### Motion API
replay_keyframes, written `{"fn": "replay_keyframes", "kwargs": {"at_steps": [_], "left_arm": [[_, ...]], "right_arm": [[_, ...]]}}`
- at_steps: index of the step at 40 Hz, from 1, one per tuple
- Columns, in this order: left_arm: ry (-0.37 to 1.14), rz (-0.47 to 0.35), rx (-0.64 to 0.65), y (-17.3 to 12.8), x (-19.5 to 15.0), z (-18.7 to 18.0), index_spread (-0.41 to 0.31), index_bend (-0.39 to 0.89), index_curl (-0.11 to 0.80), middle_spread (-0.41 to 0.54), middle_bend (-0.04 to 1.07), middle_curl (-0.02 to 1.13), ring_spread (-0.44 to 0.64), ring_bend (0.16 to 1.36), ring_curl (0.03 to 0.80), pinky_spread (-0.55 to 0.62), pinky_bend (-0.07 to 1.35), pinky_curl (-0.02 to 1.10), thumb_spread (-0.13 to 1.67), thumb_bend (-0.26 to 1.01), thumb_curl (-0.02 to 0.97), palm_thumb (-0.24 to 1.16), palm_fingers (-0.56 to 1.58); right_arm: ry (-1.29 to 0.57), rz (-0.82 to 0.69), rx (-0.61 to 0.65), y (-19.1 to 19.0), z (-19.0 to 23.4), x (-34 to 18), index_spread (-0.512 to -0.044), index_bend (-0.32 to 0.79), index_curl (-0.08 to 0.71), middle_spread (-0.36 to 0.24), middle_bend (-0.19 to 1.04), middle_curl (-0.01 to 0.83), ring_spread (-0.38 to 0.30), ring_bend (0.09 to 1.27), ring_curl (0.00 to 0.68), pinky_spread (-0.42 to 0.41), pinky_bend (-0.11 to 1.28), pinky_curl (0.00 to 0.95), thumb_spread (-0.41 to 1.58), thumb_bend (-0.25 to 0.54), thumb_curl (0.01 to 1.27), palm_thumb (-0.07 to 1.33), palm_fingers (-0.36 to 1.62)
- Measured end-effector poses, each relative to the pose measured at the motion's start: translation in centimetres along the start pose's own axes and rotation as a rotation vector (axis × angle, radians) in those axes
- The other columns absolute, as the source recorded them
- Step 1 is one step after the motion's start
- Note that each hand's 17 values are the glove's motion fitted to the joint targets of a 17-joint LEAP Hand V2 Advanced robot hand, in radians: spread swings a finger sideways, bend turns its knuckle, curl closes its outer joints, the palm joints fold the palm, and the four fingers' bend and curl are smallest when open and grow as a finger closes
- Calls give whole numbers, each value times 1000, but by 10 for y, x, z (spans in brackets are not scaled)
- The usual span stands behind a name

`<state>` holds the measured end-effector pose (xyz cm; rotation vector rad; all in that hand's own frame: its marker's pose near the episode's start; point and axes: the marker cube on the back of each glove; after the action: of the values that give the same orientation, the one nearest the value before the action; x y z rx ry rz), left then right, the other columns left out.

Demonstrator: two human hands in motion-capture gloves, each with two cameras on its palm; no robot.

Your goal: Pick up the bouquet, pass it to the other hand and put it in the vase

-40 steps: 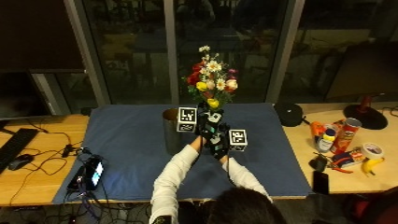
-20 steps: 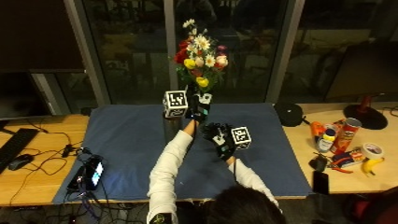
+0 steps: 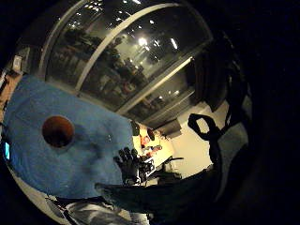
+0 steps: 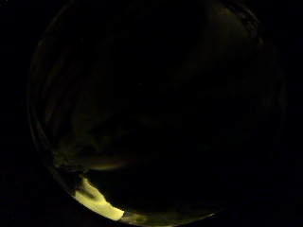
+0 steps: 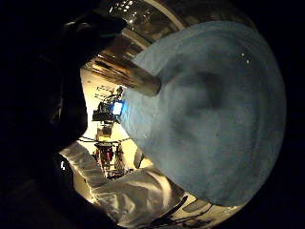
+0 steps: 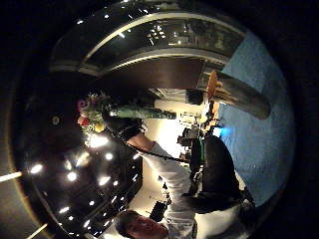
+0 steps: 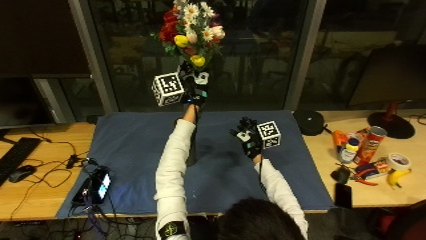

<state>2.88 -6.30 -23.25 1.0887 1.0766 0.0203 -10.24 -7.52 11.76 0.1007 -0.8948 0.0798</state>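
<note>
My left hand (image 7: 194, 86) is raised high above the table and grips the stems of the bouquet (image 7: 190, 27), whose red, white and yellow flowers point upward. In the right thumb side palm view the bouquet (image 6: 94, 114) shows in that hand (image 6: 124, 127). My right hand (image 7: 247, 137) hovers over the blue cloth (image 7: 133, 145) with its fingers spread and holds nothing. The vase (image 7: 192, 157) stands on the cloth, mostly hidden behind my left forearm. Its round mouth (image 3: 57, 131) shows from above, directly below the left palm, and its side (image 5: 128, 74) lies near the right palm.
Snack cans (image 7: 373, 142), a tape roll (image 7: 398, 161) and a banana (image 7: 395, 177) crowd the table's right end. A phone (image 7: 100, 182) lies at the cloth's left edge, with cables, a mouse (image 7: 20, 173) and a keyboard (image 7: 13, 150) beyond. Windows stand behind.
My left hand has lifted the bouquet well up from beside the right hand. My right hand stays low over the cloth with open fingers.
</note>
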Motion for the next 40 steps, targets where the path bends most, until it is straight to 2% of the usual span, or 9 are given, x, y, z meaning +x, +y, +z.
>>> {"fn": "replay_keyframes", "kwargs": {"at_steps": [8, 20, 26, 31, 34, 35, 36, 37, 40], "left_arm": [[-21, 122, 42, -29, -1, -7, -311, 367, 545, -330, 688, 564, -380, 726, 478, -373, 627, 459, 166, -30, 753, 908, 1348], [-124, 134, 88, -56, -22, -17, -315, 356, 563, -330, 688, 563, -379, 721, 483, -370, 624, 455, 170, -28, 771, 902, 1349], [-85, 119, 44, -67, -63, -12, -317, 349, 571, -329, 688, 562, -377, 719, 485, -369, 624, 454, 175, -28, 778, 901, 1350], [-76, 49, -54, -62, -124, -10, -313, 337, 574, -328, 693, 562, -372, 711, 485, -365, 615, 451, 175, -29, 784, 901, 1339], [-107, -51, -187, -30, -156, -23, -284, 198, 546, -316, 652, 553, -358, 671, 472, -373, 650, 455, 233, -57, 777, 851, 1153], [-127, -106, -252, -11, -171, -32, -235, 72, 513, -293, 630, 552, -324, 657, 465, -330, 574, 430, 450, -163, 716, 651, 878], [-151, -171, -330, 12, -190, -43, -145, 27, 498, -213, 603, 562, -183, 572, 463, -133, 434, 414, 502, -174, 676, 574, 287], [-177, -241, -414, 38, -212, -55, -77, -8, 498, -106, 548, 602, -75, 609, 550, -29, 520, 502, 536, -167, 651, 519, -46], [-243, -375, -620, 104, -276, -88, 41, 0, 427, 100, 360, 543, 101, 607, 502, 141, 551, 474, 636, -97, 604, 474, -256]], "right_arm": [[-94, 92, -10, 3, -14, -9, -314, 88, 199, 48, 178, 334, 93, 535, 333, 236, 838, 400, 1003, -27, 548, 759, 43], [-68, 14, -58, 13, -13, 9, -315, 108, 182, 94, 183, 320, 129, 574, 328, 253, 841, 378, 1004, -19, 551, 778, 13], [-66, -98, -65, 20, -15, 12, -304, 130, 189, 103, 186, 317, 135, 575, 323, 254, 822, 366, 1002, -19, 554, 787, 25], [-56, 16, -74, 28, -17, 25, -298, 135, 198, 107, 191, 318, 140, 563, 316, 264, 803, 356, 1006, -20, 556, 789, 47], [-115, -45, -166, 44, -20, 23, -295, 149, 208, 108, 186, 316, 139, 552, 311, 266, 792, 351, 1010, -19, 557, 793, 65], [-118, -42, -196, 50, -23, 25, -289, 168, 216, 103, 200, 320, 139, 551, 310, 266, 769, 343, 1011, -17, 559, 796, 99], [-107, -30, -218, 55, -26, 31, -290, 181, 223, 98, 222, 326, 138, 545, 305, 265, 739, 335, 1012, -17, 559, 797, 141], [-88, -18, -234, 60, -29, 40, -286, 178, 226, 97, 219, 325, 138, 544, 302, 266, 725, 330, 1013, -18, 560, 797, 154], [-29, -16, -245, 72, -42, 69, -283, 177, 242, 88, 217, 329, 138, 526, 298, 265, 692, 324, 1018, -14, 563, 806, 174]]}}
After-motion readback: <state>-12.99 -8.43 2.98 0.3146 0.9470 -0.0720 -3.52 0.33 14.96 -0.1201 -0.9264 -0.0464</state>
